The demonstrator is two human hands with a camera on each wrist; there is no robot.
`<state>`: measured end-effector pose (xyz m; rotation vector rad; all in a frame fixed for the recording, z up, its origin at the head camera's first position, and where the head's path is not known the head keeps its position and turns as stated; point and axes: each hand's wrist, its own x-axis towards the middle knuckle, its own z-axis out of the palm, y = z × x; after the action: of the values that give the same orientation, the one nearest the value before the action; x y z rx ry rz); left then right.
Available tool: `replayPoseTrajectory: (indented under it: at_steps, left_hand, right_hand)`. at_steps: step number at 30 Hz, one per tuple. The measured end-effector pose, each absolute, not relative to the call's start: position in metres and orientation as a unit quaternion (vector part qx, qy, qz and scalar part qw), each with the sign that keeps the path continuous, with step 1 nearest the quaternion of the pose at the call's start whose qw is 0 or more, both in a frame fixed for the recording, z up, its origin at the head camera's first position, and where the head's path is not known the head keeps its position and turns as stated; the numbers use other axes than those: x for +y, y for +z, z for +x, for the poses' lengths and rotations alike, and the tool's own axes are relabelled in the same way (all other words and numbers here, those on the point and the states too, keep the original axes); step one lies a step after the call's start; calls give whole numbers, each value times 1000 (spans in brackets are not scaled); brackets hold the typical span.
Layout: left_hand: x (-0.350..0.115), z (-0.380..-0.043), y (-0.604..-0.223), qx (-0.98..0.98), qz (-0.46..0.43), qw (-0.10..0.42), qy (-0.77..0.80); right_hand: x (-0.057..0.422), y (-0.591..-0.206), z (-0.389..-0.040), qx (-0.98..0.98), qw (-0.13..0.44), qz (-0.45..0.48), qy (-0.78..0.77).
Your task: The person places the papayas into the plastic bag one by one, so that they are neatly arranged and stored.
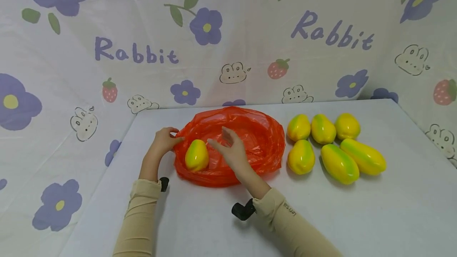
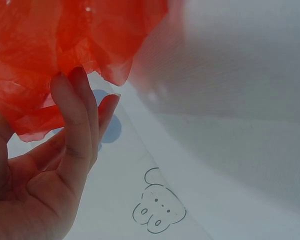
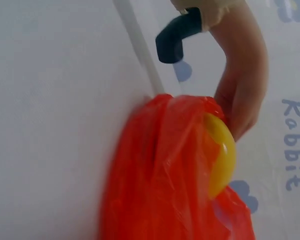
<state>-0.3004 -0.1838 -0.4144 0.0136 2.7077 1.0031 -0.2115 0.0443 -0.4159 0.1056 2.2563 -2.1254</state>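
Beige fabric sleeves [image 1: 300, 229] are seen nearest, stretched toward a thin, crinkled red plastic bag [image 1: 214, 179], and a black angled fitting [image 1: 244, 210] is worn at the right cuff, just this side of the bag. And the bag's left rim is pinched by the left hand [image 1: 162, 142], thumb and fingers set about the plastic! Over the bag's mouth the right hand [image 1: 233, 150] is held released, fingers parted, nothing gripped. One glossy yellow, rounded fruit [image 1: 196, 156] is cradled inside the bag, at its left end. To the bag's right, four rounded yellow-and-green fruits [image 1: 323, 129] are grouped, with two long yellow-and-green fruits [image 1: 340, 164] laid beside them. Beneath the bag a white table [image 1: 392, 209] is spread; behind it, a white cloth [image 1: 246, 31] printed with purple flowers is hung.
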Motion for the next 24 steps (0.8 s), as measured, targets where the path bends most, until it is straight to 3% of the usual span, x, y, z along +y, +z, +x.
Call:
replayPoseTrajectory:
  at_steps: [24]
  left_hand:
    - [-184, -300, -412, 927, -8, 130, 352]
  right_hand:
    - [104, -398, -220, 736, -9, 55, -675]
